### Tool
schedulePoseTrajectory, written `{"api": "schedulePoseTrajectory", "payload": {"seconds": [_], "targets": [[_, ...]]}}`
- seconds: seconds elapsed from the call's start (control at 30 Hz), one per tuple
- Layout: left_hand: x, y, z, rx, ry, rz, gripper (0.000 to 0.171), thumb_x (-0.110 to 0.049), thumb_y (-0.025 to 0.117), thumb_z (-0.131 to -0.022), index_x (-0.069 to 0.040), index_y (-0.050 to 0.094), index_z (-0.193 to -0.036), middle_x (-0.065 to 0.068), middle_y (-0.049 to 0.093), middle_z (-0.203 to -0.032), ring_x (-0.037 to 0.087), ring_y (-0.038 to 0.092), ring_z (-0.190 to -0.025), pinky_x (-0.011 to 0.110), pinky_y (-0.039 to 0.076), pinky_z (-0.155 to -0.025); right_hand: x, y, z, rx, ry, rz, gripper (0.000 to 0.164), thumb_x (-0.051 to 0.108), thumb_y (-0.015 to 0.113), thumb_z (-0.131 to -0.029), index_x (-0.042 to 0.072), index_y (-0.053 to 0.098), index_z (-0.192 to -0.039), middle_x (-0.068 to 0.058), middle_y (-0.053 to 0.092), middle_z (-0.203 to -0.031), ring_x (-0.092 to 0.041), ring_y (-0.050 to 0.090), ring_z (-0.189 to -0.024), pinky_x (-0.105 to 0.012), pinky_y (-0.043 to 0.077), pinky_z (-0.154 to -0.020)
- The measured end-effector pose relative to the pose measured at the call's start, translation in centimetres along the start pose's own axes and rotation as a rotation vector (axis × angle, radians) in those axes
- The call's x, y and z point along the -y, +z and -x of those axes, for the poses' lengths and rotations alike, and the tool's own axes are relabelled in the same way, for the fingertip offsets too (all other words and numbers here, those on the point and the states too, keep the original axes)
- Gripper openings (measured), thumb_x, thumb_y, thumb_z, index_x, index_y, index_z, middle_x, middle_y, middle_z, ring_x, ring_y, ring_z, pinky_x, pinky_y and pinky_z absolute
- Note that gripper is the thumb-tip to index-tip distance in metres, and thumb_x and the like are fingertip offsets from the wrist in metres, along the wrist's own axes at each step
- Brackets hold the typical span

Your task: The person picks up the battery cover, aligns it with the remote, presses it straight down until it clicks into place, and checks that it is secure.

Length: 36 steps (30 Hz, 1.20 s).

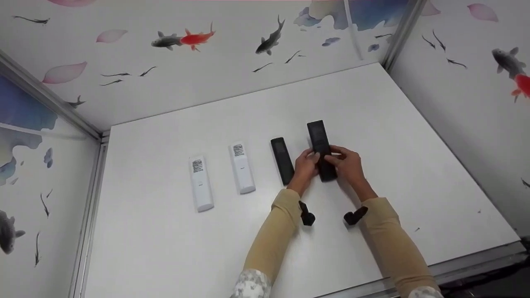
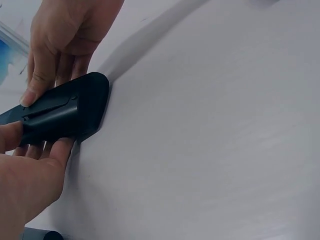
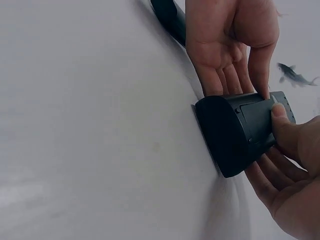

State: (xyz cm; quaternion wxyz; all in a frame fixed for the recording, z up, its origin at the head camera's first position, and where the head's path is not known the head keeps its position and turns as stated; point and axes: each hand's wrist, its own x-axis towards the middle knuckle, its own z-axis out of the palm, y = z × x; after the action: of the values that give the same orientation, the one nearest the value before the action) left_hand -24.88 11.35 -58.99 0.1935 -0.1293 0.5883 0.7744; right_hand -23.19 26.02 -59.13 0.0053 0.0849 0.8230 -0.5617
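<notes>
Both hands hold a black remote control (image 1: 318,138) by its long sides, its battery cover side facing up in the wrist views. My left hand (image 1: 305,167) grips the left edge, thumb on top and fingers beneath. From the other side my right hand (image 1: 350,165) pinches it, the thumb (image 3: 281,116) lying by the battery cover. The remote's near end is close over the table. Just left of my left hand lies a second black remote (image 1: 282,159), partly hidden by that hand in the head view.
Two white remotes, one nearer (image 1: 242,167) and one farther left (image 1: 201,186), lie on the white table (image 1: 165,248), printed labels up. Walls with painted fish (image 1: 270,39) stand along the back and both sides. A metal rail (image 1: 476,258) runs along the front edge.
</notes>
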Motion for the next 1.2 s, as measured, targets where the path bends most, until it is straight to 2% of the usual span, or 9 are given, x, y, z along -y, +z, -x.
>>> {"api": "schedulePoseTrajectory", "payload": {"seconds": [0.17, 0.37, 0.57, 0.67, 0.77, 0.87, 1.0, 1.2], "targets": [[-0.1, 0.1, 0.1, -0.001, 0.019, -0.01, 0.039, -0.016, 0.057, -0.102, -0.008, 0.057, -0.14, 0.014, 0.07, -0.125, 0.018, 0.069, -0.101, 0.03, 0.055, -0.082, 0.2, 0.1, -0.1, -0.017, 0.003, -0.004, 0.047, 0.021, 0.075, -0.091, 0.004, 0.063, -0.133, -0.02, 0.065, -0.133, -0.034, 0.065, -0.119, -0.015, 0.049, -0.079], [-0.3, 0.2, 0.2, -0.016, 0.015, -0.034, 0.039, -0.016, 0.059, -0.101, -0.006, 0.059, -0.138, 0.014, 0.07, -0.126, 0.019, 0.069, -0.102, 0.03, 0.055, -0.082, 0.2, 0.0, -0.3, -0.025, 0.032, -0.012, 0.046, 0.021, 0.076, -0.09, 0.006, 0.063, -0.132, -0.018, 0.066, -0.132, -0.031, 0.066, -0.118, -0.014, 0.049, -0.076], [-0.3, 0.4, -0.1, -0.063, 0.08, -0.196, 0.041, -0.015, 0.061, -0.099, -0.005, 0.059, -0.139, 0.013, 0.069, -0.129, 0.017, 0.066, -0.108, 0.028, 0.054, -0.087, 0.1, 0.2, -0.3, -0.042, 0.045, -0.019, 0.049, 0.024, 0.075, -0.091, 0.007, 0.063, -0.134, -0.017, 0.066, -0.132, -0.029, 0.064, -0.118, -0.014, 0.048, -0.078], [-0.3, 0.4, -0.2, -0.084, 0.11, -0.287, 0.04, -0.014, 0.063, -0.098, -0.005, 0.06, -0.138, 0.013, 0.067, -0.133, 0.018, 0.063, -0.118, 0.029, 0.053, -0.095, 0.1, 0.3, -0.3, -0.058, 0.044, 0.005, 0.045, 0.023, 0.075, -0.092, 0.007, 0.064, -0.132, -0.018, 0.067, -0.128, -0.026, 0.063, -0.113, -0.017, 0.047, -0.079], [-0.4, 0.4, -0.2, -0.085, 0.124, -0.351, 0.038, -0.014, 0.063, -0.098, -0.007, 0.063, -0.135, 0.011, 0.067, -0.133, 0.018, 0.062, -0.121, 0.031, 0.052, -0.097, 0.2, 0.4, -0.2, -0.07, 0.051, 0.028, 0.043, 0.024, 0.074, -0.092, 0.007, 0.066, -0.131, -0.018, 0.068, -0.124, -0.021, 0.06, -0.104, -0.02, 0.046, -0.077], [-0.5, 0.4, -0.1, -0.086, 0.149, -0.435, 0.035, -0.012, 0.063, -0.098, -0.007, 0.065, -0.133, 0.011, 0.07, -0.127, 0.017, 0.064, -0.115, 0.03, 0.052, -0.094, 0.1, 0.7, -0.2, -0.089, 0.06, 0.049, 0.04, 0.023, 0.072, -0.094, 0.007, 0.066, -0.13, -0.018, 0.069, -0.124, -0.019, 0.058, -0.098, -0.021, 0.045, -0.075], [-0.7, 0.5, 0.2, -0.063, 0.19, -0.535, 0.035, -0.003, 0.06, -0.096, -0.001, 0.065, -0.131, 0.013, 0.072, -0.122, 0.016, 0.065, -0.107, 0.029, 0.052, -0.088, 0.2, 1.1, -0.1, -0.121, 0.088, 0.072, 0.038, 0.02, 0.07, -0.095, 0.006, 0.067, -0.13, -0.017, 0.069, -0.125, -0.02, 0.055, -0.097, -0.023, 0.043, -0.076], [-0.8, 0.9, 0.6, -0.039, 0.243, -0.6, 0.023, 0.003, 0.059, -0.092, 0.005, 0.071, -0.111, 0.015, 0.074, -0.109, 0.012, 0.059, -0.088, 0.026, 0.05, -0.077, 0.3, 1.3, -0.1, -0.158, 0.116, 0.083, 0.036, 0.019, 0.067, -0.097, 0.004, 0.066, -0.13, -0.019, 0.068, -0.125, -0.023, 0.054, -0.1, -0.026, 0.042, -0.08]]}}
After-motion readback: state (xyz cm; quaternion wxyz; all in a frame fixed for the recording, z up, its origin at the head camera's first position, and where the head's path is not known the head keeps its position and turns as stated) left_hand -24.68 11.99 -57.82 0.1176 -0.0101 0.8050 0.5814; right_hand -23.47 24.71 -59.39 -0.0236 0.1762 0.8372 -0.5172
